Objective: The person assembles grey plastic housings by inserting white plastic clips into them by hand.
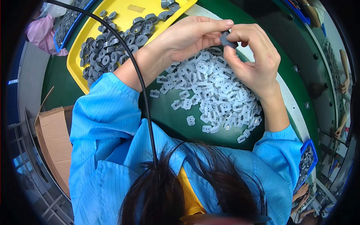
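Observation:
Both of my hands meet above the far edge of a heap of small white translucent plastic pieces. Between thumb and fingers, my right hand pinches a dark grey plastic part. From the left, my left hand reaches the same part, its fingertips closed against the near-left side and its thumb stretched along the top. Fingers cover much of the part, so its full shape is hidden. Round grey plastic caps, some with a slot in the middle, lie in a yellow tray beyond my left forearm.
The work surface is a green table with a pale strip along it. A black cable crosses above my left forearm. At left stands an open cardboard box. A blue bin of grey parts sits by my right elbow. Other people's hands show at far right.

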The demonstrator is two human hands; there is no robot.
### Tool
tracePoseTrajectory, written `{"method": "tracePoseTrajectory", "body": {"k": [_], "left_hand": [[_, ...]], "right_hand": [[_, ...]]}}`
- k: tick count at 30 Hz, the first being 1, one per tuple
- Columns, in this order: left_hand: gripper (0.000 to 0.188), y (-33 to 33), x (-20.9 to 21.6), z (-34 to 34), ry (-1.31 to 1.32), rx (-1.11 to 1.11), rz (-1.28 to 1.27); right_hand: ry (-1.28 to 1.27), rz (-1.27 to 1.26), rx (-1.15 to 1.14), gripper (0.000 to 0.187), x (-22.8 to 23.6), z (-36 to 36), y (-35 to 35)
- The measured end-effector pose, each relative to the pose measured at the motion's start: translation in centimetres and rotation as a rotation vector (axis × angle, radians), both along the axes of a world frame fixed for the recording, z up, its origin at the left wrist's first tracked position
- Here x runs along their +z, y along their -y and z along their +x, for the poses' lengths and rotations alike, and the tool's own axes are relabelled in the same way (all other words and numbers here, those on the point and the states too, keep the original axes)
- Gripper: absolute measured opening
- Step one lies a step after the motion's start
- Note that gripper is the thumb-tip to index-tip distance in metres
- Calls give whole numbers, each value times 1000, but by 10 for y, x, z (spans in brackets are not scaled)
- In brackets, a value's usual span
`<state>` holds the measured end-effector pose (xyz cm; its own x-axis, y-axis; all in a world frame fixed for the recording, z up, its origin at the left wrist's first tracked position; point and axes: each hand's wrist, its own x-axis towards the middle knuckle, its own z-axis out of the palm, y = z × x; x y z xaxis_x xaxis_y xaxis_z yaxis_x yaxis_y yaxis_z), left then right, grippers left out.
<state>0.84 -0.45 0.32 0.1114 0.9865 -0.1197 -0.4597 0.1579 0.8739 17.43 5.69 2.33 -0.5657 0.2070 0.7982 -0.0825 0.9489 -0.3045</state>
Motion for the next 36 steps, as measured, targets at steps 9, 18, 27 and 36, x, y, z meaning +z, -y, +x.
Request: {"method": "tracePoseTrajectory", "body": {"k": [9, 18, 27, 36], "left_hand": [[33, -3, 11, 0, -292, 193, 33], [25, -3, 4, -19, -601, 225, 86], [34, -4, -17, -14, -1065, 184, 200], [31, 0, -7, -4, -1151, 136, 355]], "right_hand": [[145, -1066, -354, 47, -51, 42, -88], [285, -514, -440, 20, -34, 22, -59], [650, -585, -173, 23, -26, -2, -20], [302, -720, -249, 16, -33, 17, -45]]}}
